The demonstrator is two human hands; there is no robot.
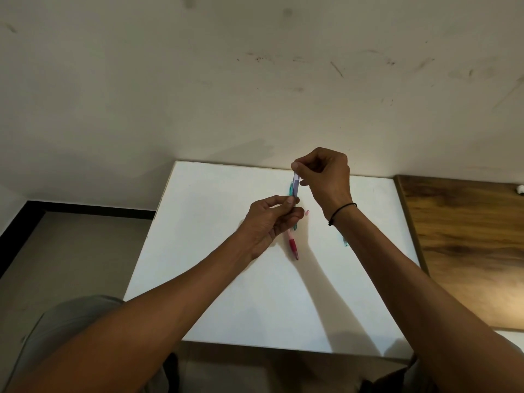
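A translucent purple pen is held upright above the white table between both hands. My right hand pinches its upper end between thumb and forefinger. My left hand pinches its lower end with curled fingers. On the table below lies a red-gripped pen, partly hidden under my left hand. A teal pen shows just behind the purple one. A small pink piece lies beside my left hand's fingers.
A teal pen part peeks out beside my right forearm. A wooden tabletop adjoins the white table on the right, with a small white object at its far edge. A scuffed wall stands right behind. Grey floor lies to the left.
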